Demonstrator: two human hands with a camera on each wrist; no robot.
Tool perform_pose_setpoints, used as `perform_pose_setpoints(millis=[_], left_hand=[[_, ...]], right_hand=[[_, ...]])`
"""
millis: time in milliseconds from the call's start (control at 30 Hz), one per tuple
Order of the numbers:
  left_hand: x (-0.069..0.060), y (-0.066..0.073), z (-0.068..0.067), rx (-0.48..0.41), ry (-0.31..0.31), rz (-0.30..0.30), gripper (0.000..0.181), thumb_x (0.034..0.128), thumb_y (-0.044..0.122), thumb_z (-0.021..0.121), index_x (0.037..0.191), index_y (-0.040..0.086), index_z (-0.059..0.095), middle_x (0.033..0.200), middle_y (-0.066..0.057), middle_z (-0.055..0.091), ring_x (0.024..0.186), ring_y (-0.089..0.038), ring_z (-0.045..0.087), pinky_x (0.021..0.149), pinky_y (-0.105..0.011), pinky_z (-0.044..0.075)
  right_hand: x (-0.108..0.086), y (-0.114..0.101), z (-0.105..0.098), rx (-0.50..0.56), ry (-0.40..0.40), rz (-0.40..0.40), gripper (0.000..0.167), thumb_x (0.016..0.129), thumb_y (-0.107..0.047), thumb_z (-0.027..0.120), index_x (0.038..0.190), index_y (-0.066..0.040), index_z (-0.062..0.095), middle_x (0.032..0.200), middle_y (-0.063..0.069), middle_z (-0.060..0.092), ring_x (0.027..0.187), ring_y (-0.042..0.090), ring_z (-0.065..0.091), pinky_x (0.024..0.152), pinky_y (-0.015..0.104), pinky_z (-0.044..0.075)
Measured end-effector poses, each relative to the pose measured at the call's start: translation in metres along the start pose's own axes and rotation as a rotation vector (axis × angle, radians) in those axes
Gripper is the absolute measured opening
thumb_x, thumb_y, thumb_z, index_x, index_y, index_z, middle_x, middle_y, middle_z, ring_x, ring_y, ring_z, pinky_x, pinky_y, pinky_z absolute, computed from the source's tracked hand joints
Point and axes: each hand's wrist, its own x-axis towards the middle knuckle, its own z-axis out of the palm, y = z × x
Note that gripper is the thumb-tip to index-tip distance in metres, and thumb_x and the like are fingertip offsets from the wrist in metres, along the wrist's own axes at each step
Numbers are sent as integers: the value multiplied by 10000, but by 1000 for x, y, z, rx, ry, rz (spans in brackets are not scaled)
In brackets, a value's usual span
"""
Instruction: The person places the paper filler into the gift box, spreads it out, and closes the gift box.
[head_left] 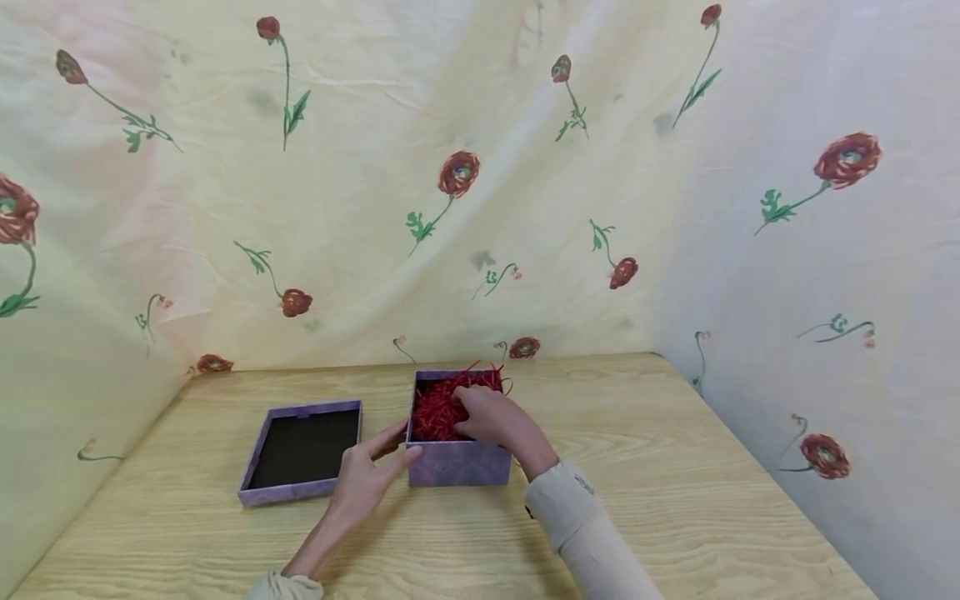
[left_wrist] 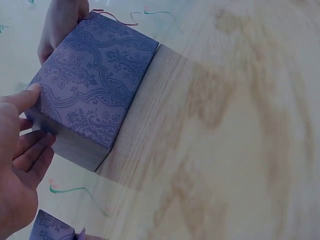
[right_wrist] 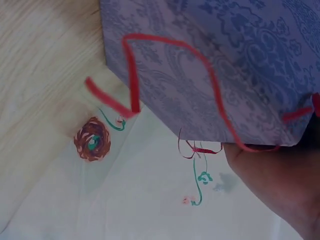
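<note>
A purple patterned box (head_left: 459,464) stands open on the table, filled with red shredded paper (head_left: 435,412). My left hand (head_left: 358,483) holds the box's near left corner, thumb on the front face and fingers against the left side, as the left wrist view shows. From the right, my right hand (head_left: 491,415) reaches over the box wall into the shreds. Its fingertips are buried or out of sight, so their grip cannot be made out. In the right wrist view, a loose red strip (right_wrist: 215,85) hangs in front of the box's patterned side (right_wrist: 170,90).
The box's lid (head_left: 292,493) lies to the left, its black inside (head_left: 307,450) facing up. Pale wood makes up the tabletop (head_left: 675,500). Behind and on both sides hangs a flower-printed cloth (head_left: 360,183), meeting the table's back edge.
</note>
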Motion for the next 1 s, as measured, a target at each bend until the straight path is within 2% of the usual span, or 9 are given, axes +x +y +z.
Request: perform_pose_setpoints(millis=[267, 667, 867, 1000], left_hand=[[-6, 4, 1, 2, 7, -11, 516, 937, 267, 796, 1404, 90, 664, 1330, -123, 677, 1177, -310, 662, 944, -486, 556], [-8, 9, 4, 0, 0, -18, 509, 945, 286, 788, 1404, 102, 667, 1334, -124, 675, 1177, -312, 659, 956, -495, 549], [-8, 10, 3, 5, 5, 5, 509, 947, 274, 787, 1406, 92, 663, 1333, -136, 675, 1173, -323, 660, 958, -494, 549], [-10, 10, 1, 9, 2, -21, 519, 939, 279, 795, 1409, 104, 662, 1335, -116, 677, 1176, -306, 660, 961, -492, 547]], right_hand=[[-3, -4, 1, -28, -33, 45, 157, 947, -115, 763, 1054, -74, 657, 778, -5, 592, 682, 149, 545, 633, 340, 439], [-13, -4, -3, 5, -17, 25, 115, 948, -97, 748, 1009, -77, 653, 761, -13, 580, 673, 155, 514, 632, 337, 423], [-12, -4, -3, 23, -16, 31, 132, 957, -120, 741, 1036, -72, 647, 770, -17, 577, 683, 156, 520, 644, 341, 427], [-14, -2, -2, 50, -16, -7, 180, 982, -161, 724, 1113, -56, 659, 843, 4, 611, 746, 174, 563, 684, 370, 469]])
